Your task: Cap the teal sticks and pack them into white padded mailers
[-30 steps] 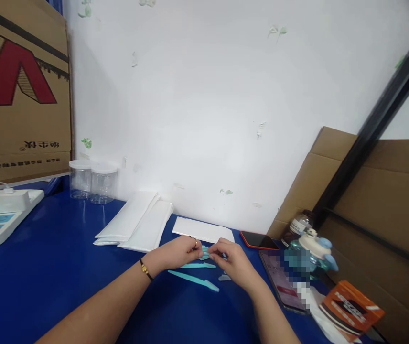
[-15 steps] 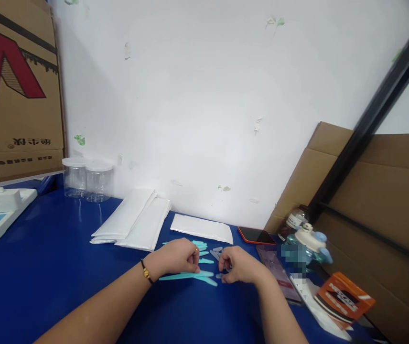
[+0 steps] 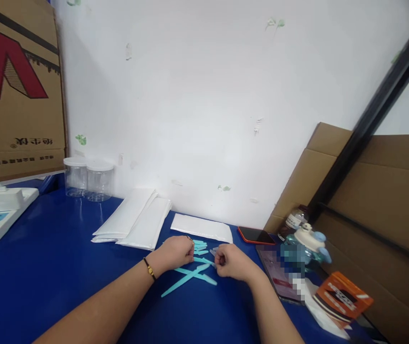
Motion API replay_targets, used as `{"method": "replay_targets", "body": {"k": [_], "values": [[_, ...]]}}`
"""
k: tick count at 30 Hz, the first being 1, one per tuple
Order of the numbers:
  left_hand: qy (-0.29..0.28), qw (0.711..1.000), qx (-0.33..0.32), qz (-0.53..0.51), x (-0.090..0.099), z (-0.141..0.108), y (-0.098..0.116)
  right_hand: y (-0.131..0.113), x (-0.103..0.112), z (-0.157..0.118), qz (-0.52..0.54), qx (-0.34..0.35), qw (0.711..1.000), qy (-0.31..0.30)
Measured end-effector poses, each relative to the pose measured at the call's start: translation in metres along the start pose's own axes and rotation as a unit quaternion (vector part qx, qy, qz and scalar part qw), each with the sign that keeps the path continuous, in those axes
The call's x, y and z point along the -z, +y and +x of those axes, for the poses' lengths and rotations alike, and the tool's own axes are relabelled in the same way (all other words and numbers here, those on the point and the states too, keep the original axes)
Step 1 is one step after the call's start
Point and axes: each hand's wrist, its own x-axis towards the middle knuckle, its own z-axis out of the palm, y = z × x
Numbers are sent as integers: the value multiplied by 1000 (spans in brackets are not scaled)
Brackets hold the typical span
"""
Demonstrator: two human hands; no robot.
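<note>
My left hand is closed in a pinch on a slim turquoise eyebrow razor, its end pointing to the right. Facing it, my right hand pinches a small clear plastic cap at that razor's tip; I cannot tell how far the cap covers it. Two more turquoise razors lie crossed on the blue table just in front of the hands. Behind the fingers several others lie in a row, partly hidden by my left hand. Loose clear caps lie beside my right fingers, mostly covered.
White padded envelopes are stacked at left, and a single white packet lies by the wall. To the right are two phones, a bottle and an orange box. Lidded jars and a power strip stand left.
My left hand has let go of the razor at the front, which now lies crossed over another, and has taken the one behind. My right hand has lifted a cap to its tip.
</note>
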Motion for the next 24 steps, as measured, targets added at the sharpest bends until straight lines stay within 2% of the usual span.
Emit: {"method": "replay_targets", "body": {"k": [5,8,16,24], "values": [[56,998,-15,-8,6,2,-7,4,13,-3,77,-47,996,29],[66,998,-19,-9,10,2,-10,4,17,-4,108,-41,992,47],[64,997,-39,-32,11,1,-8,-9,9,1,123,-18,992,32],[43,997,-28,-61,19,-4,4,-20,7,2,156,-7,987,36]]}}
